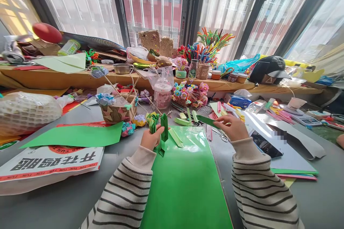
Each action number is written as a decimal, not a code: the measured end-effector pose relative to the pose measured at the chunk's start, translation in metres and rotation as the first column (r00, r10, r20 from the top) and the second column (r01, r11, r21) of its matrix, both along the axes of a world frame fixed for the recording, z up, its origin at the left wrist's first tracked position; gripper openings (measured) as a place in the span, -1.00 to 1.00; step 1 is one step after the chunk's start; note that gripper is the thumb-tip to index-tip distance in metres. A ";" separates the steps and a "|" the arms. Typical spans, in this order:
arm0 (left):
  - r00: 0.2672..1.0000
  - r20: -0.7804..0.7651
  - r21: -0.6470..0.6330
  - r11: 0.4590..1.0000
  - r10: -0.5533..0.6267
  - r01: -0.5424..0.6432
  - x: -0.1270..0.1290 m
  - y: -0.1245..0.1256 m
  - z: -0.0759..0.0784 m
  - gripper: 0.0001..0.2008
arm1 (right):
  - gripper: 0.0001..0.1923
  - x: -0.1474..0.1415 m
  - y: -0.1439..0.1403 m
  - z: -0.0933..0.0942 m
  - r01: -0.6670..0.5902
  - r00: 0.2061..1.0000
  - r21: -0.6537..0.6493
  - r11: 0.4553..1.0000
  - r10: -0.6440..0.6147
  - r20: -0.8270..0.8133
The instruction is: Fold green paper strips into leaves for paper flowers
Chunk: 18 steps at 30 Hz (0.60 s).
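My left hand (152, 137) is closed around a bundle of folded green paper pieces (152, 121); a dark green folded strip (164, 128) stands up beside its thumb. Between the thumb and fingers of my right hand (231, 127) is a separate dark green paper strip (206, 120), its free end pointing left. Both hands are raised over the far end of a glossy green mat (185, 182). Light green paper strips (176, 138) lie on and just past the mat's far edge. Scissors (221, 136) rest near my right hand, partly hidden by it.
A green paper sheet (77, 136) lies across a printed bag (53, 164) on the left. Behind stand a basket (118, 112) with paper flowers and a lidded cup (162, 94). A phone (264, 145) and stacked paper (292, 162) are at the right. Craft items crowd the sill (67, 78).
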<state>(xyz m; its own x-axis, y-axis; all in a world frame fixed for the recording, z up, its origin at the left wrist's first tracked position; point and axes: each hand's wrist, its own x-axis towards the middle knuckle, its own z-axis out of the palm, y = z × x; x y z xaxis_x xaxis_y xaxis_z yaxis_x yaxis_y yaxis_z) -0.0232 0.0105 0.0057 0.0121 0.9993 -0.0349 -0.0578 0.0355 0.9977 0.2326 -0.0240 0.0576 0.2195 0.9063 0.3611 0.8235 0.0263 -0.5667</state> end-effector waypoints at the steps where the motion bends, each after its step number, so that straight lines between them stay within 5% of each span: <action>1: 1.000 0.011 -0.012 1.000 0.023 -0.023 0.000 0.001 -0.001 -0.58 | -0.77 -0.010 0.004 -0.001 -0.053 0.995 0.065 0.997 0.058 -0.084; 3: 0.998 0.027 -0.035 0.997 0.065 -0.064 0.001 0.002 -0.003 -0.53 | -0.71 -0.034 0.013 -0.005 -0.151 0.933 0.115 0.982 0.180 -0.310; 6: 0.996 0.032 -0.043 0.996 0.085 -0.084 0.002 0.002 -0.005 -0.51 | -0.70 -0.072 0.022 -0.016 -0.335 0.704 0.092 0.938 0.314 -0.637; 8: 0.995 0.025 -0.032 0.995 0.094 -0.093 0.002 0.002 -0.006 -0.56 | -0.73 -0.095 0.025 -0.026 -0.448 0.537 0.096 0.889 0.353 -0.766; 10: 0.995 0.008 -0.016 0.995 0.097 -0.097 0.003 0.002 -0.006 -0.63 | -0.75 -0.112 0.024 -0.035 -0.521 0.464 0.085 0.849 0.366 -0.807; 12: 0.996 -0.005 -0.008 0.996 0.089 -0.089 0.004 0.001 -0.006 -0.69 | -0.77 -0.122 0.023 -0.042 -0.578 0.498 0.049 0.815 0.400 -0.770; 18: 0.999 -0.018 -0.022 0.999 0.027 -0.028 0.006 -0.001 -0.003 -0.72 | -0.83 -0.121 0.020 -0.049 -0.505 0.752 0.010 0.863 0.445 -0.487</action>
<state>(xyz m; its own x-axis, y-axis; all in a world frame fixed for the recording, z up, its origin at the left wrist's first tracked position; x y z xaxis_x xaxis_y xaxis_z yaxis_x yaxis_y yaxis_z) -0.0170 0.0092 0.0029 -0.0162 0.9982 -0.0574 -0.0411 0.0567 0.9975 0.1115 -0.0044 0.0086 -0.1395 0.9660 0.2176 0.3651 0.2544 -0.8955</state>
